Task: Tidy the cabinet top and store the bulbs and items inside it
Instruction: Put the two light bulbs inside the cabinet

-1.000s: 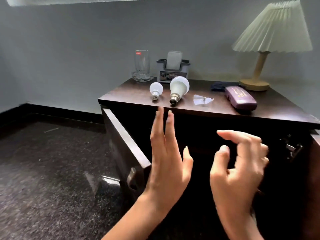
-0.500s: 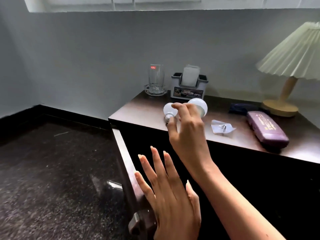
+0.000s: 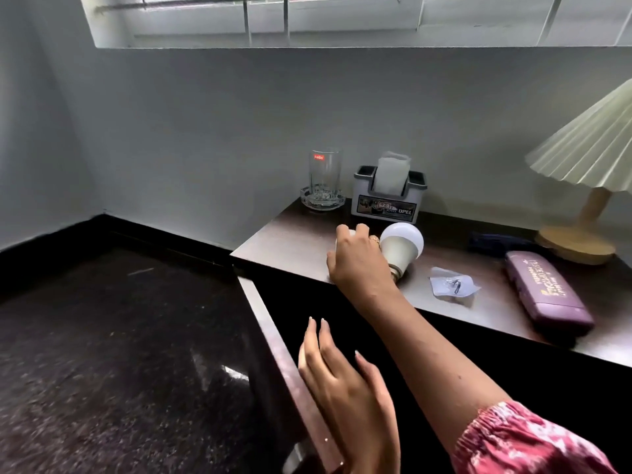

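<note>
On the dark wooden cabinet top (image 3: 290,248) lie two white bulbs. My right hand (image 3: 359,261) reaches over the top and closes around the small bulb (image 3: 343,237), which it mostly hides. Just to its right lies the large bulb (image 3: 403,246), its metal base toward me. My left hand (image 3: 345,395) hovers with fingers apart above the open cabinet door (image 3: 273,340), holding nothing. A small clear plastic packet (image 3: 452,286) and a purple spectacle case (image 3: 547,295) lie further right. The cabinet's inside is dark.
At the back of the top stand a drinking glass (image 3: 325,176) in a glass ashtray and a grey tissue holder (image 3: 388,196). A dark blue item (image 3: 492,241) and a pleated table lamp (image 3: 588,186) stand at the right. Dark speckled floor lies to the left.
My right hand has moved up from in front of the cabinet onto the small bulb and closed on it. My left hand has dropped toward the open door. The view has tilted upward.
</note>
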A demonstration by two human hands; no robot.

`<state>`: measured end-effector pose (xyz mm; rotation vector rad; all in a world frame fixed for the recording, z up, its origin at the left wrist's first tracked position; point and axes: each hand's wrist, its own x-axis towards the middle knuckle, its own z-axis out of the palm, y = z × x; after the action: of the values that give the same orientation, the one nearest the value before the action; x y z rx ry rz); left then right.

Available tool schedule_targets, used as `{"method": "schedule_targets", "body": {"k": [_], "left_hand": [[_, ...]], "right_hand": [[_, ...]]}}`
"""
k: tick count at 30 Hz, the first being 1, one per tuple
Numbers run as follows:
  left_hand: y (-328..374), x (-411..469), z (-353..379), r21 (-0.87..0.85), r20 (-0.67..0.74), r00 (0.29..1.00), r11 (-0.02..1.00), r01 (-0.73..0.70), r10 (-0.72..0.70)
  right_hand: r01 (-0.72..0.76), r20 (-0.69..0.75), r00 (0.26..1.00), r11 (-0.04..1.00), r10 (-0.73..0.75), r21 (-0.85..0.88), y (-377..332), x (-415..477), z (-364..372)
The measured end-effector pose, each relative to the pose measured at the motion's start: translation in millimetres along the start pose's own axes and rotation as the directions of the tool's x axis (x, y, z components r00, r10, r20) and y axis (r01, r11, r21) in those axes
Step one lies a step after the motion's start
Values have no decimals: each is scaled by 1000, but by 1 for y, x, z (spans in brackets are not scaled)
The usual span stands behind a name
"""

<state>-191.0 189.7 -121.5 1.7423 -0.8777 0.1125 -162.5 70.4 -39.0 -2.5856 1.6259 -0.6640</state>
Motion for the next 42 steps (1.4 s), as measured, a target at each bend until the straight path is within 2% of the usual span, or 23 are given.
{"method": "schedule_targets", "body": {"k": [2, 9, 12, 16, 18, 21, 25, 33, 38, 42], "left_hand": [[3, 1, 6, -85, -50, 998, 996, 42, -46], [-6, 8, 11, -259, -207, 976, 966, 5, -61], [-5, 15, 14, -313, -244, 967, 950, -4, -76], [-7, 23, 13, -387, -263, 964, 920, -59, -48], [-9, 22, 13, -497, -197, 976, 868, -19, -91], [-13, 18, 11, -657, 29, 980, 736, 166, -195], [-24, 19, 2, -629, 165, 980, 753, 192, -112], [-59, 30, -38, -534, 422, 906, 815, 225, 26], [-69, 35, -51, -571, 483, 875, 767, 294, 24], [-71, 35, -49, -578, 516, 856, 747, 329, 22]], "right_hand": [[-4, -19, 1000, 1000, 4, 8, 0, -1, 4], [3, -113, 994, 997, 6, 76, -2, -4, 6], [36, -180, 983, 946, 24, 323, -1, -14, 1], [40, -236, 957, 727, 169, 686, 1, -46, -11], [-10, -160, 958, 587, 237, 809, 3, -62, -10], [-69, -20, 969, 349, 245, 935, 8, -82, -3], [-122, 71, 961, 182, 266, 976, 14, -98, 9], [-190, 153, 955, 130, 254, 973, 8, -118, 27], [-225, 186, 948, 131, 259, 965, -1, -127, 36], [-260, 233, 939, 80, 251, 962, 3, -133, 38]]}}
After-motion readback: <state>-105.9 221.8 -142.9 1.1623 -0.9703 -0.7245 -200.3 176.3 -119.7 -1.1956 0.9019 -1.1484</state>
